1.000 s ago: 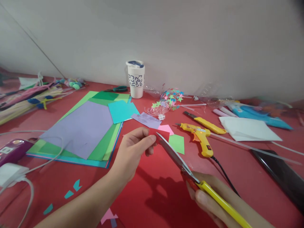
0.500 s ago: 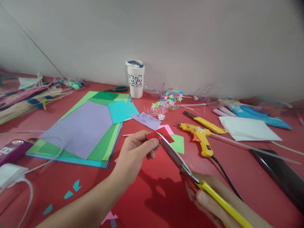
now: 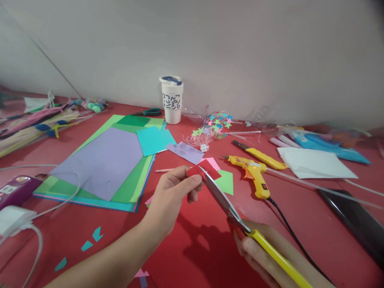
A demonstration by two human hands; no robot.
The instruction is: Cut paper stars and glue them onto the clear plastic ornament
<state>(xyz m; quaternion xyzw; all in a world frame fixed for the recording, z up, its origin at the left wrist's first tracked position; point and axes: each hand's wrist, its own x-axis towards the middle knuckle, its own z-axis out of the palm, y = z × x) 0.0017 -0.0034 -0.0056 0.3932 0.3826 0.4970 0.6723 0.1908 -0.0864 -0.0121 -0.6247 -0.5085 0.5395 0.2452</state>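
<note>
Between thumb and fingers, my left hand pinches a small piece of red paper above the table. My right hand is wrapped around the yellow and red handles of a pair of scissors. The blades point up and to the left, and their tips lie at the red paper, close to my left thumb. Beneath the red paper lie a pink paper piece and a light green one. A pencil lies partly behind my left hand.
Coloured paper sheets are stacked left. A yellow glue gun, a box cutter and a black phone lie right. At the back are a white cup and star garlands. Turquoise scraps lie front left.
My left hand and the red paper have shifted very slightly right. The scissors' handles look a little closer together, and more of the pencil shows.
</note>
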